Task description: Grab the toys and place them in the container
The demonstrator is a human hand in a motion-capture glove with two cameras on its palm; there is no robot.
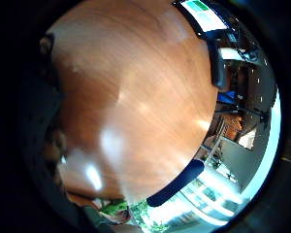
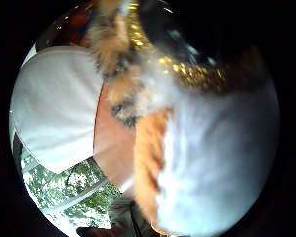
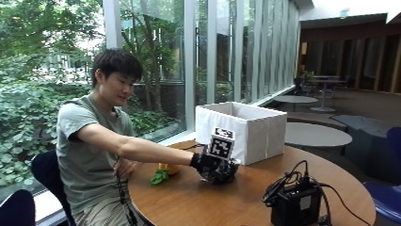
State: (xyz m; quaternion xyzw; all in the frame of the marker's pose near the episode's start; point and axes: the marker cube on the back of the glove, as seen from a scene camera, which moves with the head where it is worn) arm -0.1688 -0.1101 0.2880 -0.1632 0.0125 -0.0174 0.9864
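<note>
- At lower left of centre in the outside view, a small green and orange toy lies on the round wooden table, near the person's body, not yet collected.
- Near the middle of that view, the gloved right hand sits low over the table, its fingers curled round a dark toy; the thumb-side palm view shows a furry orange-and-white plush toy with a glittery gold part, close against the palm.
- Just right of the hand stands the white fabric container, open at the top.
- Judged step: one toy is gripped, ready to carry. Next the hand must lift above the container's rim, move over the opening and let go, then return for the green toy.
</note>
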